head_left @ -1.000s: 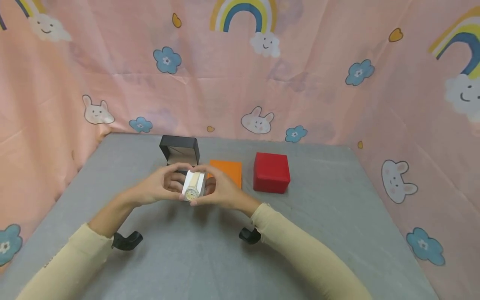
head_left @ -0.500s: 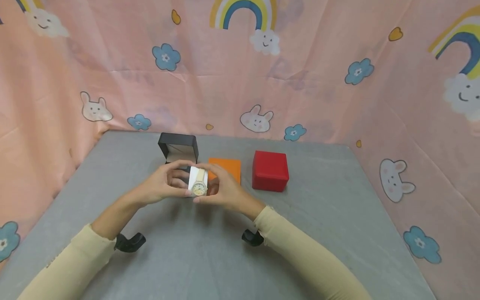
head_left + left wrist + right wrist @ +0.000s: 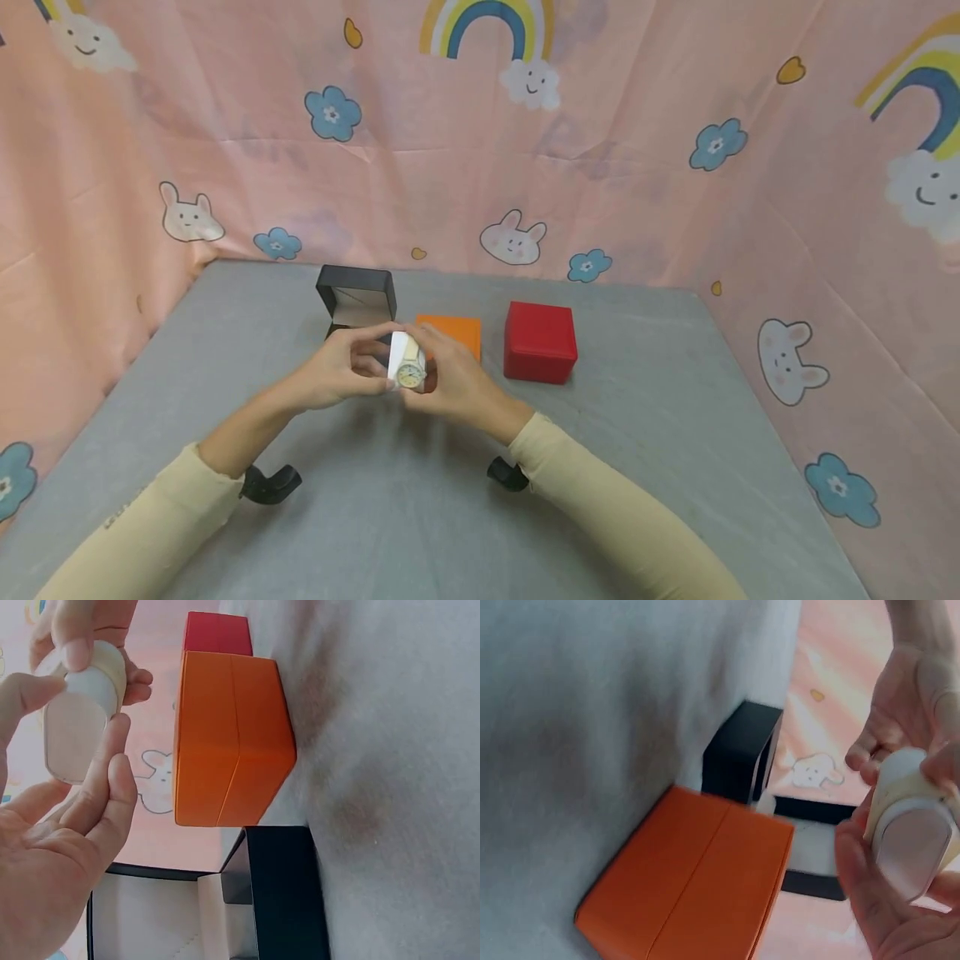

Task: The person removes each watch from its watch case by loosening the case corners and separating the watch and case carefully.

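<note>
Between both hands, above the table, is a watch (image 3: 410,375) with a cream strap and round pale dial, wrapped around a white watch cushion (image 3: 398,350). My left hand (image 3: 341,367) pinches the cushion from its left side. On the other side my right hand (image 3: 457,375) holds the watch, its fingers close to the strap (image 3: 889,799). One bare end of the cushion (image 3: 75,739) faces the left palm in the left wrist view. Behind the hands stands an open black watch box (image 3: 356,292) with a pale lining, its lower part partly hidden by the left hand.
An orange box (image 3: 453,332) stands just behind the right hand, beside the black one. Farther right sits a closed red box (image 3: 540,342). Grey cloth covers the table (image 3: 637,400); a pink printed curtain (image 3: 637,183) hangs around its back and sides.
Both hands have shifted a little to the right, carrying the watch and cushion. The watch now sits closer to the right hand, with more white cushion showing on its left. The boxes stayed put.
</note>
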A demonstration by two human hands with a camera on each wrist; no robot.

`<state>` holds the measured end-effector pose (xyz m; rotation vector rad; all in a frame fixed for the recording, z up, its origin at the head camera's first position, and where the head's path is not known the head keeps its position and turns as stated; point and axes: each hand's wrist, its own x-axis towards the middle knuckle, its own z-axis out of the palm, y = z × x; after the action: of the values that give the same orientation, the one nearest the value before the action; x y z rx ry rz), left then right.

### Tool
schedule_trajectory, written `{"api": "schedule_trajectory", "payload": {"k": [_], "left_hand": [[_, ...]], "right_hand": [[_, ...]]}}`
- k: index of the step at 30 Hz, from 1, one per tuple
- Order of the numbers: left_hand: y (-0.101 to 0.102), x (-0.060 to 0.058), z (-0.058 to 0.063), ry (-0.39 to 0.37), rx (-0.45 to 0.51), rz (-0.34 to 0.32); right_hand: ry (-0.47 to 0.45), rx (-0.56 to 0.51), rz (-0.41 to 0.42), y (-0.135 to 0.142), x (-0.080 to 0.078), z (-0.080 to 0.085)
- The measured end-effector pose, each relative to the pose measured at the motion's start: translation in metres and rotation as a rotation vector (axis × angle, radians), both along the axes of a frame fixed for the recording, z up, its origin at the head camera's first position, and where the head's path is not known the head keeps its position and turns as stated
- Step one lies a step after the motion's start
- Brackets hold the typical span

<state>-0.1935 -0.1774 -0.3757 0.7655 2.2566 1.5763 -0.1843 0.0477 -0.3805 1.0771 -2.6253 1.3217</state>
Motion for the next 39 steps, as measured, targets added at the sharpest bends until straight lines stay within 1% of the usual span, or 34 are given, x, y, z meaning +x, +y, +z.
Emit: {"api": "schedule_trajectory", "payload": {"k": [3, 6, 9, 11, 14, 18, 22, 25, 28, 31, 34, 39], "left_hand": [[0.0, -0.001, 0.001, -0.017, -0.003, 0.001], [0.001, 0.0, 0.004, -0.07, 0.002, 0.001], [0.001, 0.0, 0.005, -0.096, 0.006, -0.006], [0.0, 0.001, 0.004, -0.093, 0.0, -0.008], [-0.001, 0.001, 0.004, -0.079, -0.015, 0.004], [-0.001, 0.001, 0.004, -0.081, -0.007, 0.013], [-0.003, -0.001, 0.006, -0.086, 0.003, -0.009], [-0.007, -0.004, 0.007, -0.093, 0.01, -0.055], [-0.011, -0.007, 0.007, -0.106, 0.049, -0.114], [-0.012, -0.009, 0.006, -0.142, 0.104, -0.16], [-0.012, -0.011, 0.005, -0.155, 0.131, -0.18], [-0.012, -0.017, 0.003, -0.154, 0.134, -0.162]], "right_hand": [[0.014, 0.009, -0.013, 0.002, 0.0, -0.001], [0.05, 0.012, -0.027, 0.003, 0.001, -0.003], [0.076, 0.024, -0.042, 0.002, 0.002, -0.005], [0.062, 0.024, -0.036, 0.002, 0.002, -0.005], [0.059, 0.056, -0.032, 0.0, 0.002, -0.002], [0.021, 0.078, -0.025, 0.0, 0.0, 0.002], [-0.04, 0.029, -0.003, 0.002, -0.001, 0.001], [-0.074, -0.032, 0.019, 0.004, -0.003, -0.002], [-0.169, -0.116, 0.05, 0.006, -0.005, -0.004], [-0.262, -0.167, 0.058, 0.006, -0.006, -0.003], [-0.314, -0.192, 0.045, 0.006, -0.005, -0.002], [-0.325, -0.21, -0.001, 0.005, -0.007, -0.004]]}}
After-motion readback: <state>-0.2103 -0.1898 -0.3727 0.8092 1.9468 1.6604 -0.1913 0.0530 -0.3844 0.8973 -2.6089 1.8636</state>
